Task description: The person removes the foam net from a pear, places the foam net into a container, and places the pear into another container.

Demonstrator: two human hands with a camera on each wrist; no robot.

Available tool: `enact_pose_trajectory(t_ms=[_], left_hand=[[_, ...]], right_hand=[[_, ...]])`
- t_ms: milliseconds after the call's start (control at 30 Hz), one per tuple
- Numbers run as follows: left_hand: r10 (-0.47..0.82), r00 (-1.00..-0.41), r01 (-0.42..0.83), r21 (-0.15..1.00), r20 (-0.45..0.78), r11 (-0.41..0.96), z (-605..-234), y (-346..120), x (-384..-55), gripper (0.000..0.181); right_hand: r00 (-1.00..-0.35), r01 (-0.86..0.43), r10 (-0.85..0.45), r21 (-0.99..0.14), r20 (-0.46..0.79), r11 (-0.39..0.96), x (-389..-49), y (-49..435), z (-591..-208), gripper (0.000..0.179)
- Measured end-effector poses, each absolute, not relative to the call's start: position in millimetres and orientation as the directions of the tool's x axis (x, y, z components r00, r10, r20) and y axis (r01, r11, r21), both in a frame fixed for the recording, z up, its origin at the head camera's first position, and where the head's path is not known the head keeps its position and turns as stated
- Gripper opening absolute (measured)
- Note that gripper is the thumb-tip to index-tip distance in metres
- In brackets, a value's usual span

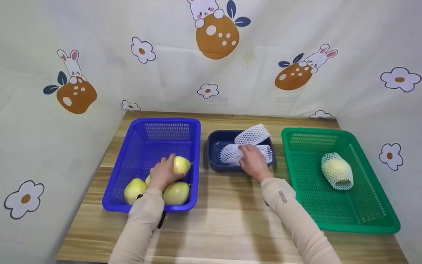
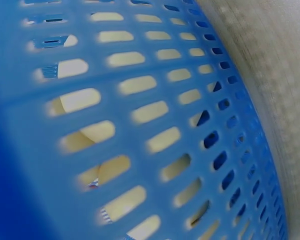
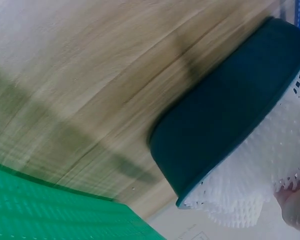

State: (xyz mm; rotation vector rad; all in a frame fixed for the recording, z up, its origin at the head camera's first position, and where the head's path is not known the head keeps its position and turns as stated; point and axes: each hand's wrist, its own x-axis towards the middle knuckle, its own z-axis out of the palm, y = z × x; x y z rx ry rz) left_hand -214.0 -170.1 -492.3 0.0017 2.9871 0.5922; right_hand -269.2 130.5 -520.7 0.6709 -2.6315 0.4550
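My left hand [image 1: 164,172] reaches into the blue basket [image 1: 119,165], fingers curled round a yellow-green pear [image 1: 182,165]. Other pears sit around it near the basket's front, among them one at the left [image 1: 135,190] and one at the right [image 1: 176,193]. The left wrist view shows only the slotted blue wall, not the hand. Over the small dark blue bin [image 1: 224,168], my right hand [image 1: 254,161] pinches a white foam net sleeve [image 1: 230,154]. A second foam net [image 1: 253,135] leans on the bin's back right. Fingertips [image 3: 296,209] touch the netting in the right wrist view.
On the right, a green basket [image 1: 374,229] holds one pear in a foam net [image 1: 337,171]. The bin stands between the two baskets on a wood-patterned table [image 1: 211,227]. A printed curtain [image 1: 174,77] hangs behind and at both sides.
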Motion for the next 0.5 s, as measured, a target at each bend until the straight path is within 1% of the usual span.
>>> enact_pose_trajectory(t_ms=[100,233,300,367,500], left_hand=[[0.019,-0.996,-0.016,0.385,-0.087,0.923,-492.4,-169.9,-213.5,0.076],[0.025,-0.996,-0.010,0.377,-0.090,0.926,-491.2,-169.3,-214.1,0.076],[0.030,-0.995,-0.009,0.376,-0.099,0.927,-490.9,-169.2,-214.9,0.077],[0.034,-0.994,-0.008,0.378,-0.105,0.926,-491.2,-169.9,-215.8,0.078],[0.038,-0.994,-0.004,0.391,-0.100,0.920,-492.2,-171.5,-217.2,0.078]], right_hand=[[-0.823,-0.523,-0.438,-0.181,0.362,0.833,-267.3,134.1,-523.1,0.034],[-0.860,-0.502,-0.473,-0.146,0.189,0.853,-265.5,138.1,-523.3,0.042],[-0.865,-0.500,-0.484,-0.139,0.136,0.855,-265.4,140.2,-522.6,0.045],[-0.867,-0.497,-0.484,-0.142,0.118,0.856,-265.5,141.9,-521.5,0.047],[-0.853,-0.516,-0.487,-0.160,0.187,0.841,-266.3,144.4,-516.5,0.050]])
